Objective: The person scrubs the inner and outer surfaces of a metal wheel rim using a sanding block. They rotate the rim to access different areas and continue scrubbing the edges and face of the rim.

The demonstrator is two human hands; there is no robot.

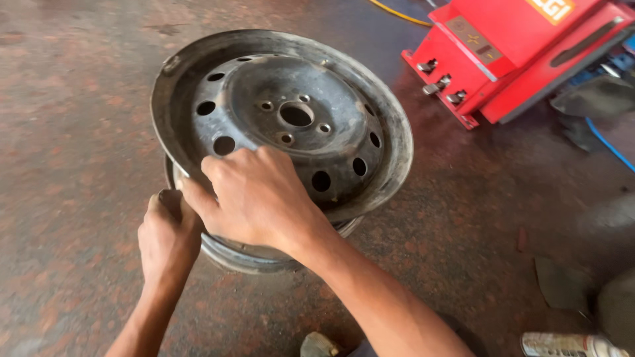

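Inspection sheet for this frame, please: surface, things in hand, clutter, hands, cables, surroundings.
Surface: reddish-brown speckled floor, stained and dusty.
Things in hand: bare steel wheel rim, grey and grimy, tilted with its near edge toward the person; round vent holes, centre bore and bolt holes visible; no tyre on it.
Clutter: spray can lying at the bottom right; dark scraps on the floor nearby.
Hands: left hand grips the rim's lower left edge; right hand rests over the near edge, fingers curled on the disc.
Cables: yellow hose at top; blue hose at right.
Surroundings: red workshop machine with three pedals, top right.
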